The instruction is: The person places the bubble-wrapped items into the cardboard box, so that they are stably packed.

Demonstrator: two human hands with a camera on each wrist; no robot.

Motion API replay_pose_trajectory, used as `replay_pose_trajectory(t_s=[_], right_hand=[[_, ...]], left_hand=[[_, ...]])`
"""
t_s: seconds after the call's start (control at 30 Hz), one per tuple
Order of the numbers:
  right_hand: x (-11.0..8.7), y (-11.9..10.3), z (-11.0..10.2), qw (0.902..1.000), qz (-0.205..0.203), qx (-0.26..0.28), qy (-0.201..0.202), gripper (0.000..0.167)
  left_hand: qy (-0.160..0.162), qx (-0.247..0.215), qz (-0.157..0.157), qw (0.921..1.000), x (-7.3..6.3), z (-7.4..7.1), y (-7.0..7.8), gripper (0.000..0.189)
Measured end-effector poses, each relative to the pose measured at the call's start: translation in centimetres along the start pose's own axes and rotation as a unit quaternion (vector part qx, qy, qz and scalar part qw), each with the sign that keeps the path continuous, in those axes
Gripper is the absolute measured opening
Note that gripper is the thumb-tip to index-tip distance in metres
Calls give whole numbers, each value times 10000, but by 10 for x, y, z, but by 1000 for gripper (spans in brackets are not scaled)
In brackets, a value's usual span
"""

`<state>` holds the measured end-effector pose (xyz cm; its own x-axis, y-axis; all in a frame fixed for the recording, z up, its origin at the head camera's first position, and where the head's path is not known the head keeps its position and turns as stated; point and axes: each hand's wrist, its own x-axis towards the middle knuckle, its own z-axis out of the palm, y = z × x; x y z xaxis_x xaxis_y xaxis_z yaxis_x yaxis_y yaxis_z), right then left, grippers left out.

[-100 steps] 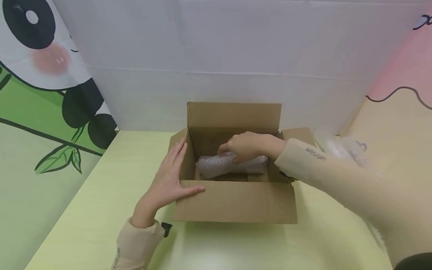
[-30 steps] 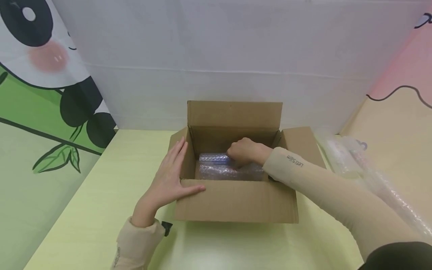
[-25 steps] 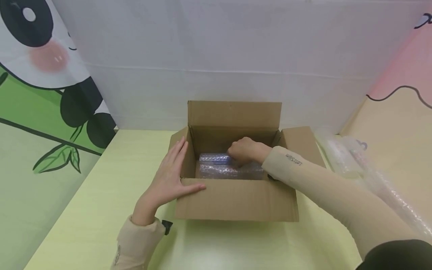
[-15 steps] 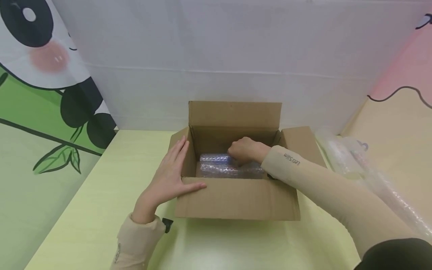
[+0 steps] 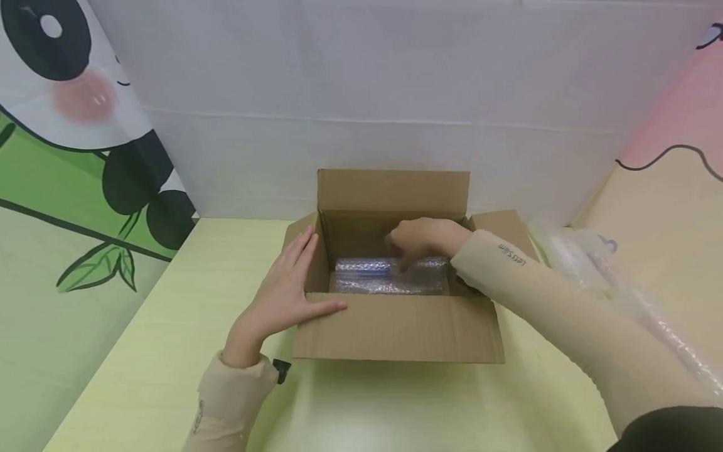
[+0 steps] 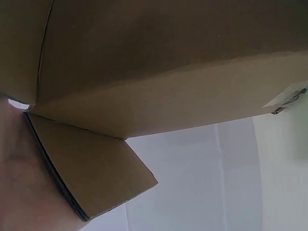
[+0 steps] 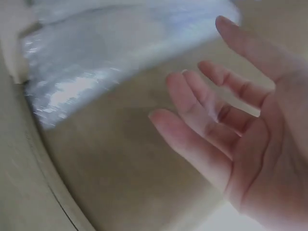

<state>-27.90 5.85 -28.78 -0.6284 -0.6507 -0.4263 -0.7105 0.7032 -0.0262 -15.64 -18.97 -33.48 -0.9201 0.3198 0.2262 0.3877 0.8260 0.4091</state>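
Note:
An open cardboard box [image 5: 398, 329] stands on the table with its flaps spread. Bubble wrap [image 5: 390, 282], rolled or folded into a long shape, lies across its bottom. My left hand [image 5: 282, 292] rests on the box's front left corner, fingers straight along the left flap and thumb on the front flap; in the left wrist view only a blurred part of that hand [image 6: 29, 187] shows beside a flap [image 6: 91, 168]. Above the wrap, inside the box, is my right hand [image 5: 426, 238]. In the right wrist view its fingers are loosely bent, hold nothing, and are apart from the bubble wrap [image 7: 106, 53].
More clear bubble wrap [image 5: 649, 307] lies to the right of the box, partly behind the right sleeve. The pale yellow table [image 5: 186, 326] extends left and in front. A white sheet [image 5: 395, 81] hangs behind, with printed panels at both sides.
Earlier my right hand held a bubble wrap roll inside the box, then pressed down on the wrap. Now it has risen off it. The left hand and box have shifted slightly.

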Motion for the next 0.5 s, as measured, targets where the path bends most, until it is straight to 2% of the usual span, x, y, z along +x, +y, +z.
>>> replay_pose_trajectory(t_s=[0.13, 0.27, 0.4, 0.5], right_hand=[[-22, 4, -23, 9984, -234, 389, 348, 37], [-46, 14, -42, 9940, -338, 575, 870, 35], [-72, 34, -52, 9858, -231, 783, 1471, 31], [-95, 54, -54, 9781, 5, 969, 1840, 28]], left_hand=[[-36, -17, -15, 10000, 1, -1, -1, 121], [-48, -17, -46, 10000, 2, -2, -3, 121], [-55, -20, -74, 10000, 1, -3, -5, 121], [-48, -43, -83, 9999, 1, -5, -7, 121]])
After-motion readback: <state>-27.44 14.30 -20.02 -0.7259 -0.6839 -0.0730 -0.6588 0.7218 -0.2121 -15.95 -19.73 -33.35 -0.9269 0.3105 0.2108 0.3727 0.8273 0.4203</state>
